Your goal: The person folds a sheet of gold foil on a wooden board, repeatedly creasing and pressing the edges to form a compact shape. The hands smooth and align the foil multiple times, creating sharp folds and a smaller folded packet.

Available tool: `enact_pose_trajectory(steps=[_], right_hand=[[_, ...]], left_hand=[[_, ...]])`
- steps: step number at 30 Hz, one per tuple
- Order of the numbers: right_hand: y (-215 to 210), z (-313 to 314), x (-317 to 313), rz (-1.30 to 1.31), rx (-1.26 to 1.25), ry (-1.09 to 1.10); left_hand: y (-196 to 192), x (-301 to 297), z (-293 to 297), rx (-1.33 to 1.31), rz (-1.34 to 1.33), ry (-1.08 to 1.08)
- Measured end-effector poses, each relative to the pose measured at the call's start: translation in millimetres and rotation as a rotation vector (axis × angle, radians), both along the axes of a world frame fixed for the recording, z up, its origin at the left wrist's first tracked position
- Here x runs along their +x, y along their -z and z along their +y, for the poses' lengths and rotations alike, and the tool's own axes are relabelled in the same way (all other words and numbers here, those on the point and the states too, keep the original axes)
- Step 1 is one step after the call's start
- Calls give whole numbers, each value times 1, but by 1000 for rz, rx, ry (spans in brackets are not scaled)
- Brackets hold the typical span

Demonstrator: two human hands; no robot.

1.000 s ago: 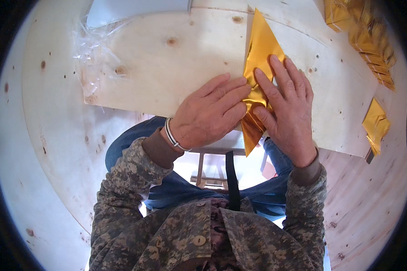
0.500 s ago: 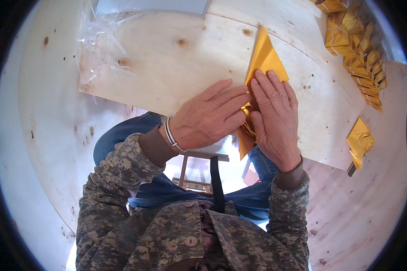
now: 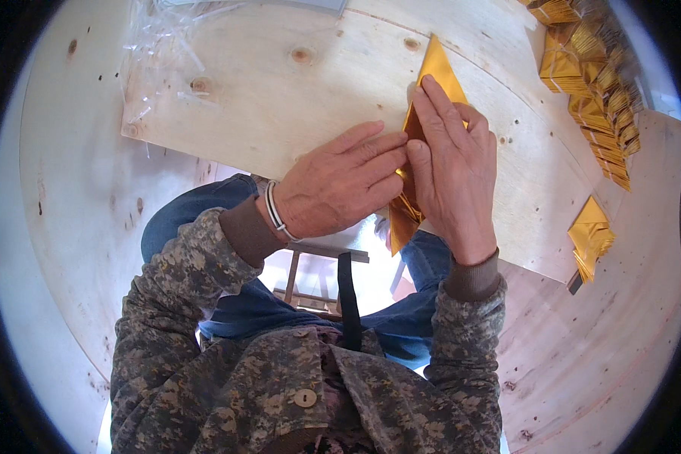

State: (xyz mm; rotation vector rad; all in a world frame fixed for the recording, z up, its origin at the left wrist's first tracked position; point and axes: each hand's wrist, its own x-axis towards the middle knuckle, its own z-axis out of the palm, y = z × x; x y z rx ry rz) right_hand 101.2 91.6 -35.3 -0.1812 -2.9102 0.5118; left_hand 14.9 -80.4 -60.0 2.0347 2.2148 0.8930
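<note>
A folded sheet of shiny gold paper (image 3: 444, 72) lies at a slant on the wooden board, one pointed end at the far side and the other reaching past the near edge. My left hand (image 3: 340, 185), a banded bracelet at its wrist, has its fingertips closed against the paper's left edge; its thumb is hidden. My right hand (image 3: 458, 170) lies over the paper with index and middle fingers stretched along it. Its thumb rests near the left fingertips, and the other fingers are bent. Both hands cover the middle of the paper.
Bundles of folded gold paper (image 3: 583, 83) are stacked at the far right. A smaller gold folded stack (image 3: 592, 236) sits near the board's right corner. Clear plastic strips (image 3: 163, 57) lie at the far left beside a pale grey flat object (image 3: 303, 4). The wooden board (image 3: 257, 113) ends above my knees.
My right hand's fingers have slid farther up the paper, with the outer fingers now bent. My left hand stays at the paper's left edge. The whole view has shifted slightly.
</note>
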Motion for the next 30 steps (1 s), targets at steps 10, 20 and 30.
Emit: enact_pose_trajectory(steps=[10, 20, 30], right_hand=[[-1, 3, -19, 58, 70, 24], [3, 7, -32, 168, 53, 56], [8, 8, -24, 238, -3, -18]], left_hand=[[-3, 0, 0, 10, -2, 4], [7, 2, -6, 20, 94, -32], [9, 3, -11, -20, 150, -102]])
